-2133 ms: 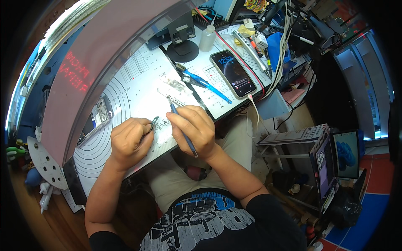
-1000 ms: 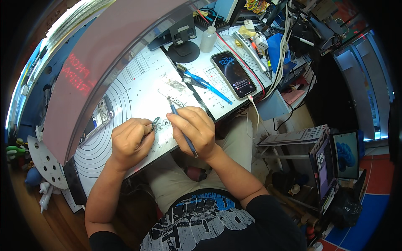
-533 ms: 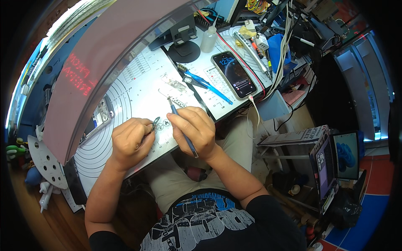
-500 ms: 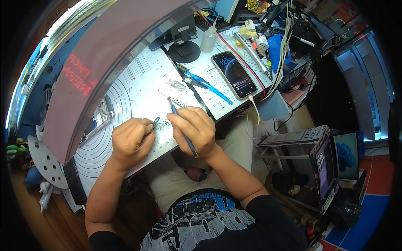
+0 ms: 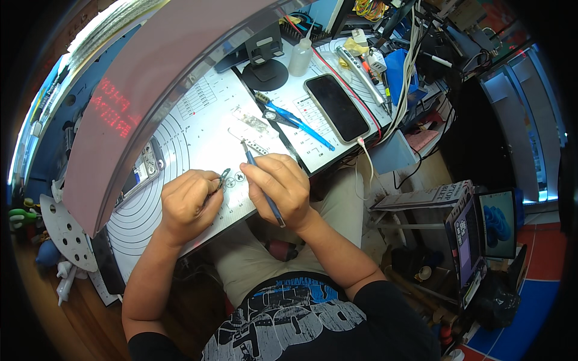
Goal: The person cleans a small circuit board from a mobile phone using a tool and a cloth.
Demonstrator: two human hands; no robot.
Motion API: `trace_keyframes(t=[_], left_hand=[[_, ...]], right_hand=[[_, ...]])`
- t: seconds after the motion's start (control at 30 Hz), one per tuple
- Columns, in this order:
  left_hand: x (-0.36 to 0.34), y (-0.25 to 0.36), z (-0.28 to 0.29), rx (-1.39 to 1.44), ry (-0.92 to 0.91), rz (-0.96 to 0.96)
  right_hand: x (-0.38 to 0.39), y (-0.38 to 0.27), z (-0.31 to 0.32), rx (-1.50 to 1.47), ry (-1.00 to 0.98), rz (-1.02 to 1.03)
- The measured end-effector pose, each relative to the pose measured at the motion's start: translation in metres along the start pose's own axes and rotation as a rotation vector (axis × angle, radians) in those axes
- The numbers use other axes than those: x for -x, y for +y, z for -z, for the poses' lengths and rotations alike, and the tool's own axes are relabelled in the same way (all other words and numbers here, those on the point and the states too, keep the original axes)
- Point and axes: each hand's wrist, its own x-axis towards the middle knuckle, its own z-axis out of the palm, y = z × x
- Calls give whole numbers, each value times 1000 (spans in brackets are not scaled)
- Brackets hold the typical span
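Observation:
My left hand (image 5: 189,198) is closed over the near part of the mat, fingers pinched on a small dark part (image 5: 224,174) whose tip juts out past the fingertips. What kind of part it is cannot be made out. A slim blue pen-shaped tool (image 5: 274,210) is gripped in my right hand (image 5: 283,188), its metal end pointing up and away over the mat and clear of the small part. Just beyond that end lies a narrow strip with a row of holes (image 5: 257,147). Small clear bags (image 5: 250,120) rest farther back.
A light work mat (image 5: 198,144) covers the desk. An opened device (image 5: 144,168) lies at left under a large curved lamp hood (image 5: 120,96). To the right are a blue brush (image 5: 310,133), a charging phone (image 5: 337,108), a squeeze bottle (image 5: 300,57) and a black stand (image 5: 265,75).
The phone's lit screen has gone dark. Both hands, the blue tool and the small part show no visible movement.

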Motion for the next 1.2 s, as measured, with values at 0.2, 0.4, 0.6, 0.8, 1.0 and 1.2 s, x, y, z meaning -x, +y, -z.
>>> trace_keyframes(t=[0.2, 0.4, 0.6, 0.8, 1.0, 1.2], left_hand=[[2, -2, 4, 20, 31, -5], [4, -5, 1, 31, 51, -21], [13, -6, -9, -27, 89, -14], [22, -12, -17, 85, 184, 4], [16, -12, -10, 50, 99, -54], [7, -5, -3, 29, 66, -15]], right_hand=[[-7, -2, 9, -276, -47, -32], [9, -14, 18, -541, -100, -290], [11, -15, 10, -447, -119, -160], [4, -24, 15, -364, -172, -186], [8, -18, 11, -402, -182, -217], [13, -12, 8, -396, -159, -180]])
